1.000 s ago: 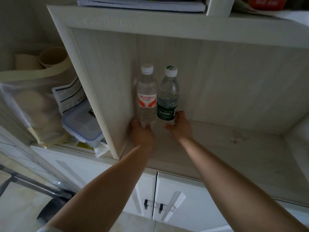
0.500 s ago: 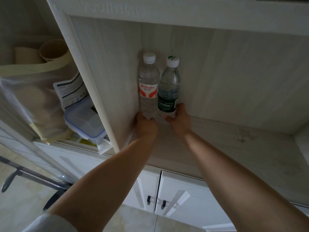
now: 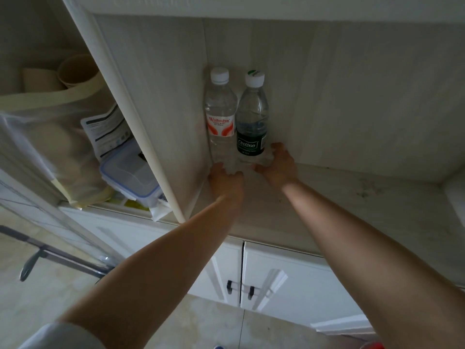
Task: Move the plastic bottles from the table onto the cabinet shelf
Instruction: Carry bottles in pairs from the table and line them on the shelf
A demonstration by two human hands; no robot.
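Head view, read from left to right. In the left compartment of the cabinet lean a cloth bag (image 3: 37, 137) with a pale strap, some paper cups (image 3: 73, 71) behind it, a printed leaflet (image 3: 105, 132) and a clear food box (image 3: 128, 177) with a blue-edged lid, which lies tilted near the compartment's front edge. A white upright panel (image 3: 130, 114) divides this space from the open shelf (image 3: 352, 217) to its right.

In the back left corner of the shelf stand two plastic bottles, upright and touching side by side. The red-label bottle (image 3: 221, 114) is next to the side wall; the green-label bottle (image 3: 252, 122) stands just to its right. Both have white caps and both are close to the back wall.

The left hand (image 3: 225, 181) grips the base of the red-label bottle, fingers curled around its lower part. The right hand (image 3: 278, 165) grips the base of the green-label bottle, thumb in front and fingers wrapped around its right side. Both forearms reach in from the shelf's front edge.

Below the shelf are two white doors (image 3: 289, 280) with small dark handles (image 3: 240, 289) at their meeting edges.
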